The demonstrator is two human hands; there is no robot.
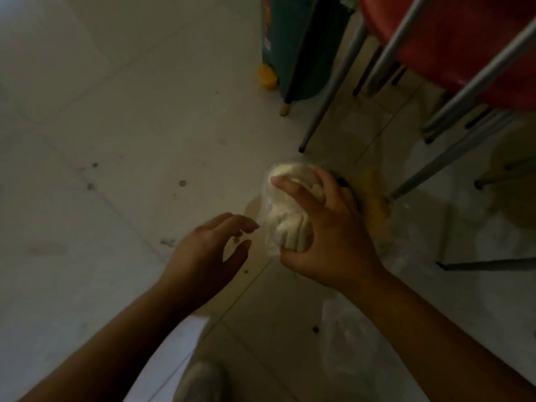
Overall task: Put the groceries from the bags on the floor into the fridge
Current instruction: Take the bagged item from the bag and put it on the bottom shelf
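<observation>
My right hand [330, 227] grips a pale, cream-coloured grocery in a clear plastic wrap [282, 210], held above the tiled floor. The fingers curl over its top and the thumb presses its lower side. My left hand [208, 250] hovers just left of the package, fingers loosely spread and holding nothing, its fingertips almost touching the wrap. A clear plastic bag [348, 338] lies on the floor under my right forearm. More crumpled clear plastic [412, 227] with something yellow in it lies to the right. The fridge is out of sight.
Red chairs with grey metal legs [333, 91] stand at the upper right. A teal bin [295, 44] with a yellow wheel stands at the top centre. The pale tiled floor [116, 126] stretches to the left. A light shoe [200, 381] shows at the bottom.
</observation>
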